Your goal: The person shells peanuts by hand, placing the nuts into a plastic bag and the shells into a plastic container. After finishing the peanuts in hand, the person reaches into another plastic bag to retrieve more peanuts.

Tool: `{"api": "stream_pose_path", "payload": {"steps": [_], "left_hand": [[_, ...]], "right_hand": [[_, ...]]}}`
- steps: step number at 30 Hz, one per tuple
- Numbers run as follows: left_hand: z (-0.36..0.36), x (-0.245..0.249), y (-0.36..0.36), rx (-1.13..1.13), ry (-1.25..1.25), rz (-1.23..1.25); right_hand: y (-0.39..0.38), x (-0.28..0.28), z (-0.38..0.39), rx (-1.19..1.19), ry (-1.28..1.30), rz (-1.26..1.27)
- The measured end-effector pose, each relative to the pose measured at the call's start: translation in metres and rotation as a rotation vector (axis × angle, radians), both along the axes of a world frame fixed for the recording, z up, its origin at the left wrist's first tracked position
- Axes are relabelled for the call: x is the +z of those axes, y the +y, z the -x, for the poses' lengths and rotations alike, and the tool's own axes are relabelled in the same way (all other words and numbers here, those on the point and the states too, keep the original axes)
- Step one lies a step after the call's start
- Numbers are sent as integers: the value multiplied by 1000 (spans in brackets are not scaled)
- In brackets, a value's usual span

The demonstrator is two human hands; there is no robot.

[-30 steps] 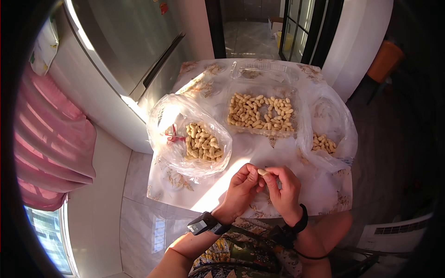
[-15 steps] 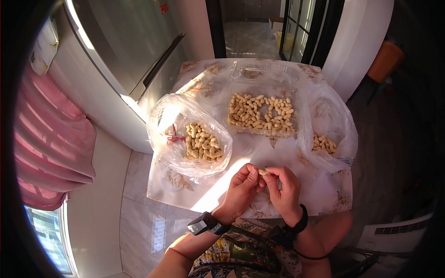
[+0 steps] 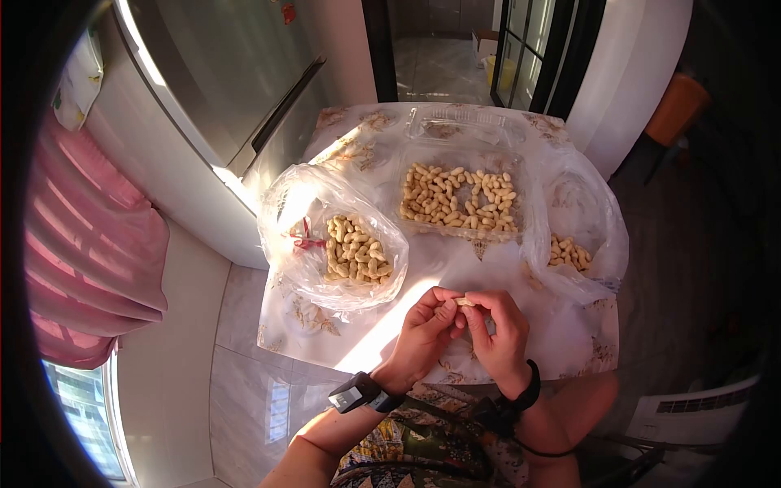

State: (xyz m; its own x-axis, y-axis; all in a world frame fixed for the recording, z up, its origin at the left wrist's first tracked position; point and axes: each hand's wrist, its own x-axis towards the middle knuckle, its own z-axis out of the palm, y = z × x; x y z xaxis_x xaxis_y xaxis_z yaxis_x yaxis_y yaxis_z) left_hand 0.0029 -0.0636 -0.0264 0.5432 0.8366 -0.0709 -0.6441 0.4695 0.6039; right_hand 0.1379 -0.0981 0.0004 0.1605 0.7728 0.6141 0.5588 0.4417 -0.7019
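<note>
One peanut (image 3: 464, 302) in its shell is pinched between the fingertips of both hands, above the near side of the table. My left hand (image 3: 426, 327) is closed, thumb and index finger on the peanut's left end. My right hand (image 3: 499, 329) grips the other end between thumb and fingers. Ahead of the hands, a clear plastic box (image 3: 455, 233) holds many unshelled peanuts (image 3: 431, 195). To the left lies an open plastic bag (image 3: 297, 272) with peanuts (image 3: 356, 250) inside. A second plastic bag (image 3: 579, 191), at the right, contains a smaller heap of peanuts (image 3: 569, 253).
Under everything is a table with a floral cloth (image 3: 407, 272), crossed by a bright strip of sunlight. The box's clear lid (image 3: 464, 124) stands at the far edge. A fridge (image 3: 220, 73) borders the table's left. Behind is a doorway with a black-framed glass door (image 3: 533, 57).
Both hands stay almost in place. The peanut has turned slightly and shows more of its side between the fingertips. Bags and box have not moved.
</note>
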Motion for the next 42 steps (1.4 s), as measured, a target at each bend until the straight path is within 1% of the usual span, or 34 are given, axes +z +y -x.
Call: {"api": "stream_pose_path", "payload": {"steps": [16,19,24,28,31,35,36,38,40,41,42], "left_hand": [[-1,3,0,6,-38,27],[-1,2,0,22,-38,18],[-1,-4,1,7,-67,-46],[-2,-12,2,17,-88,-82],[0,-14,2,-9,-90,-108],[-1,-11,0,-23,-140,-96],[-2,-7,-3,9,-110,-51],[-3,1,-6,37,-77,-10],[-1,6,-7,69,17,-4],[1,-4,-6,73,75,-62],[2,-7,-6,74,78,-66]], "right_hand": [[0,3,0,6,-9,4],[0,3,0,-21,-11,-46],[-2,1,-1,-56,77,14],[-5,4,-8,-92,41,-6],[-12,11,-7,-143,205,11],[-11,34,12,-55,152,-10],[-10,54,23,-8,131,47],[6,56,34,58,10,-18],[25,59,46,119,-6,-21],[35,60,53,162,21,-20],[44,59,57,163,24,-23]]}}
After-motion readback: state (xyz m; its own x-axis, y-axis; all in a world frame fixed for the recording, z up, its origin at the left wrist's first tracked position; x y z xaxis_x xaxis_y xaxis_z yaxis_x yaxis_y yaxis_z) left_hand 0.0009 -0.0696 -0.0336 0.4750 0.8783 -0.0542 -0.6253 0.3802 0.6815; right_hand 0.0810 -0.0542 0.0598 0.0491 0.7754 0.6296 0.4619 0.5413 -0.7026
